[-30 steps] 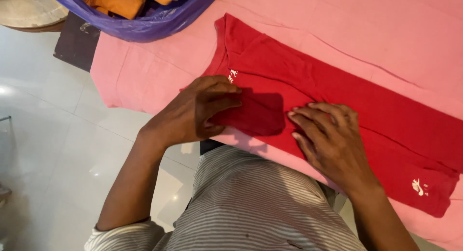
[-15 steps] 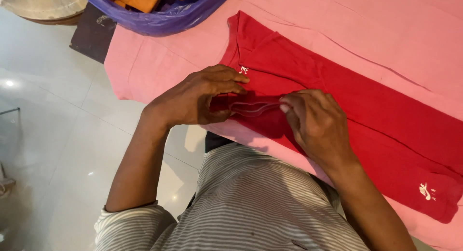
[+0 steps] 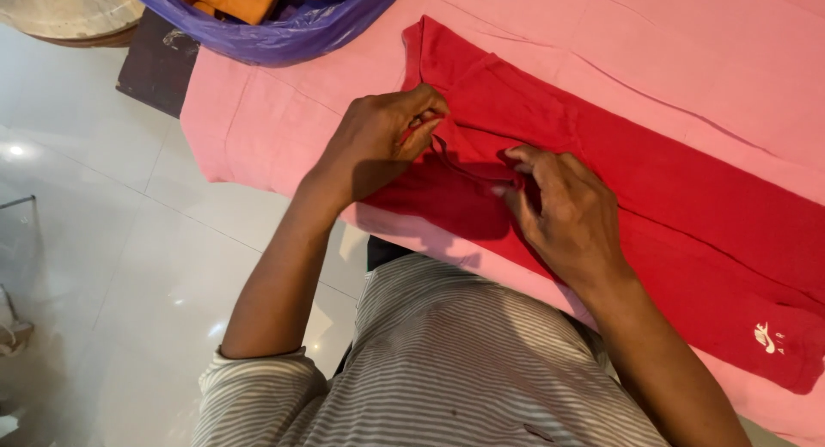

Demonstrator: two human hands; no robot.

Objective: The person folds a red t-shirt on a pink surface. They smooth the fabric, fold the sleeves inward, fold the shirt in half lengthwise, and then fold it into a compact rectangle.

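Note:
A pair of red trousers (image 3: 653, 180) lies flat on a pink cloth-covered table (image 3: 258, 129), waistband at the left, a small white emblem near the cuff at the lower right. My left hand (image 3: 378, 142) pinches the waistband edge with thumb and fingers. My right hand (image 3: 563, 211) pinches the same waistband a little further right. Between them a thin red drawstring (image 3: 464, 165) stretches across the fabric.
A purple plastic bag (image 3: 284, 30) holding orange clothes sits at the table's top left corner. A dark board (image 3: 159, 60) lies beneath it. Glossy white floor tiles (image 3: 103, 241) spread to the left. My striped shirt (image 3: 447, 370) fills the bottom.
Both hands went from lying flat on the trousers to pinching the waistband. The left hand has moved up and left, drawing the drawstring out between the two hands.

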